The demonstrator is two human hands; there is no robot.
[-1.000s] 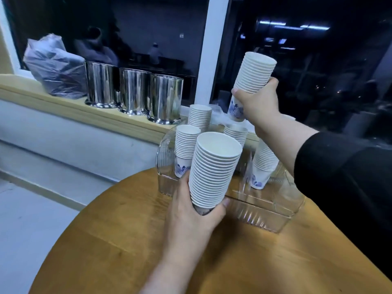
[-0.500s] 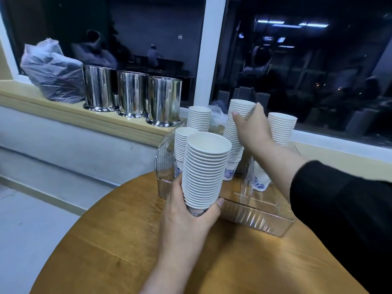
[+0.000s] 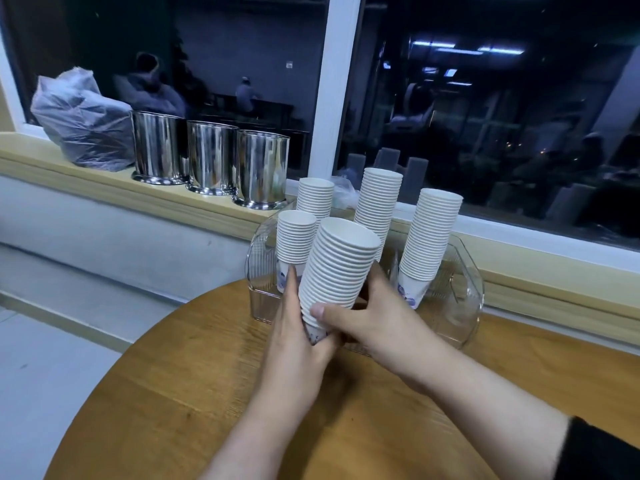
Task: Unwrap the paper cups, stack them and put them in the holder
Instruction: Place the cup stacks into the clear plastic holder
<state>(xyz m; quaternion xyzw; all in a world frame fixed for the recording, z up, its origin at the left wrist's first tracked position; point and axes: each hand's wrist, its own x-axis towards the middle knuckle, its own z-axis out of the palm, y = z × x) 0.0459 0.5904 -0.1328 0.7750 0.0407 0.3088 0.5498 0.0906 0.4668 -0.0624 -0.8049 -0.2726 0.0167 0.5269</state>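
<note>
A person's two bare hands hold one tall stack of white paper cups (image 3: 337,268) above the far part of a round wooden table (image 3: 207,393). The stack tilts, its open top leaning up and to the right. The left hand (image 3: 298,327) wraps the lower left side of the stack, fingers curled around it. The right hand (image 3: 367,320) grips the lower right side, its thumb pressed across the front of the cups near the bottom. A dark sleeve (image 3: 602,452) covers the right forearm at the near right corner.

Just behind the held stack, at the far edge of the table, sits a clear plastic holder (image 3: 464,306) with ribbed walls. Four more stacks of cups stand upright in it. A short stack (image 3: 296,240) is at the near left, another stack (image 3: 315,199) stands behind it, a tall stack (image 3: 379,206) rises in the middle, and a further stack (image 3: 431,237) stands at the right. The bottom cups show a blue print.

Beyond the table a pale wooden window ledge (image 3: 104,181) runs left to right. On it stand three shiny metal canisters (image 3: 211,161) in a row, side by side. A crumpled clear plastic bag (image 3: 81,123) lies just left of them. Behind everything is a large dark window (image 3: 502,98) with a white frame, showing dim reflections of ceiling lights.
</note>
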